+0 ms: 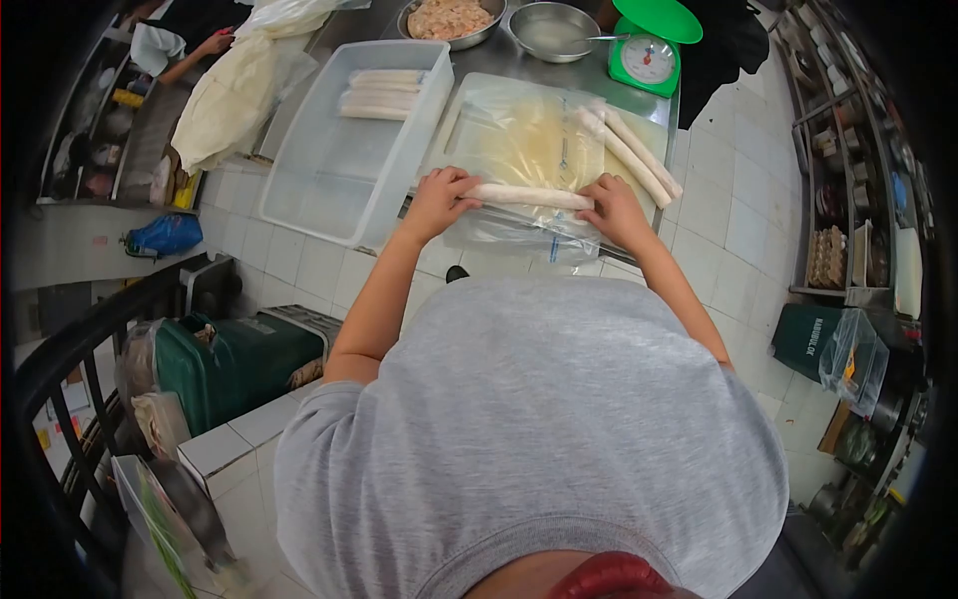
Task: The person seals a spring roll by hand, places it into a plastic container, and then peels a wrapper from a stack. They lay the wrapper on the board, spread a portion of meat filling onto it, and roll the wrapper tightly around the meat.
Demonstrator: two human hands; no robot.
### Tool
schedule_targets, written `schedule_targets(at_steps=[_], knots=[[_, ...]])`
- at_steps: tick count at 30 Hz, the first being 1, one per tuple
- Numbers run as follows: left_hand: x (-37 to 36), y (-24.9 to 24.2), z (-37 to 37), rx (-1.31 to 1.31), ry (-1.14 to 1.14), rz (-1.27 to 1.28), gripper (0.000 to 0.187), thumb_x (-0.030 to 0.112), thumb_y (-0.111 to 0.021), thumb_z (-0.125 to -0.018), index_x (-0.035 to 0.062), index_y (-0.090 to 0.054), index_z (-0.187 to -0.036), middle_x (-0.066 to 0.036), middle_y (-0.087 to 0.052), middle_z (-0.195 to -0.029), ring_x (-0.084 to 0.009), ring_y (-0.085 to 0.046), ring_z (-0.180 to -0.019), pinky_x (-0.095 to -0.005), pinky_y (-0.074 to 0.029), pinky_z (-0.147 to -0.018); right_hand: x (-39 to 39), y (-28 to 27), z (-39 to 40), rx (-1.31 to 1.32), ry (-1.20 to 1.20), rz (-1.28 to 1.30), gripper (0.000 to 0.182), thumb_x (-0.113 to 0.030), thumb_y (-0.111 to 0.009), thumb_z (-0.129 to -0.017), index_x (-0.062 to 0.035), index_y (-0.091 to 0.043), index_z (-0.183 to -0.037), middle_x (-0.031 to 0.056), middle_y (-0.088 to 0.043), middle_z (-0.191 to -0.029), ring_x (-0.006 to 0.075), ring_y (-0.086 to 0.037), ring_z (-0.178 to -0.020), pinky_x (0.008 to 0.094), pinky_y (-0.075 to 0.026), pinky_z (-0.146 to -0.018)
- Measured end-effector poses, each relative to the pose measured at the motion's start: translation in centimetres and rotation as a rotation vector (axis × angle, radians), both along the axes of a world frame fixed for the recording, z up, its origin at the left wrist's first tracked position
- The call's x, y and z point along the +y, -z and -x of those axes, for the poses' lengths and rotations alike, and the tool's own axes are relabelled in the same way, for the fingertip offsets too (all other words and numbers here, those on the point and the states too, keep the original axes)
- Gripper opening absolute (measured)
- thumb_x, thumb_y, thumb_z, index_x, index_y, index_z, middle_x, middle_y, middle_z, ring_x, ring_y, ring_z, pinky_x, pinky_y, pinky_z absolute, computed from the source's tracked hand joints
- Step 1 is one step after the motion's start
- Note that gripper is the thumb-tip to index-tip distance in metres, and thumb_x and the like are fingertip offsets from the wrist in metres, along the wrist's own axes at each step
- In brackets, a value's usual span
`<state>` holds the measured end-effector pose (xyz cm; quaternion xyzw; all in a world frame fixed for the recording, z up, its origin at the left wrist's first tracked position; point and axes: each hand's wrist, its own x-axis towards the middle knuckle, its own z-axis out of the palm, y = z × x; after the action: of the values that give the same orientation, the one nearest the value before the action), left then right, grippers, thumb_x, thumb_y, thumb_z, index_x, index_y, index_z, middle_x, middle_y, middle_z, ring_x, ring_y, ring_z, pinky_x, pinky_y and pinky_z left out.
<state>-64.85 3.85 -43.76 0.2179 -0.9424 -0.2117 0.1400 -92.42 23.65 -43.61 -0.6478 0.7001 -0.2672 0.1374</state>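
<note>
A pale wrapped roll (pixel 529 196) lies across the near edge of a plastic-covered board (pixel 454 130). At its left end my left hand (pixel 446 203) is closed, and my right hand (pixel 609 207) grips its right end. Clear plastic sheeting (pixel 534 140) spreads under and behind the roll, with a yellowish patch showing through. Two more pale rolls (pixel 634 160) rest at the board's right side. To the left, a translucent plastic tub (pixel 324 180) holds several similar rolls (pixel 382 95) near its far end.
Behind the board stand a bowl of pinkish minced filling (pixel 446 20), a metal bowl of liquid (pixel 549 35) with a utensil, and a green scale (pixel 644 60). A large pale bag (pixel 228 105) sits left of the tub. Another person's hand (pixel 215 42) shows at upper left.
</note>
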Motion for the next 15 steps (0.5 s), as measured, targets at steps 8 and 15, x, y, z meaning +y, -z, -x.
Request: schedule_targets(at_steps=[8,15], knots=[[3.9,3.8,-5.8,0.121,-0.243,0.332,0.06,0.008,-0.065,-0.072,0.0137,-0.047,-0.129,-0.016,-0.039,-0.135,-0.0363,-0.037,-0.122,-0.0483,-0.032,-0.099,2.7,-0.1,0.7,0.055,-0.016,0.091,0.053,-0.017,-0.069,-0.072,-0.0118,-0.054,-0.122,0.0145,-0.05,-0.117,0.0344,-0.044,-0.111,0.0426,-0.037,-0.094],[3.7,3.9,-4.0,0.215,-0.038,0.399,0.043,0.004,-0.063,-0.073,0.0145,-0.057,-0.115,-0.014,-0.04,-0.136,-0.0386,-0.037,-0.124,-0.0475,-0.033,-0.099,4.8,-3.8,-1.3,0.168,-0.183,-0.015,0.083,-0.01,-0.069,-0.066,-0.0138,-0.033,-0.141,0.017,-0.029,-0.147,0.0384,-0.015,-0.14,0.0492,-0.016,-0.113]])
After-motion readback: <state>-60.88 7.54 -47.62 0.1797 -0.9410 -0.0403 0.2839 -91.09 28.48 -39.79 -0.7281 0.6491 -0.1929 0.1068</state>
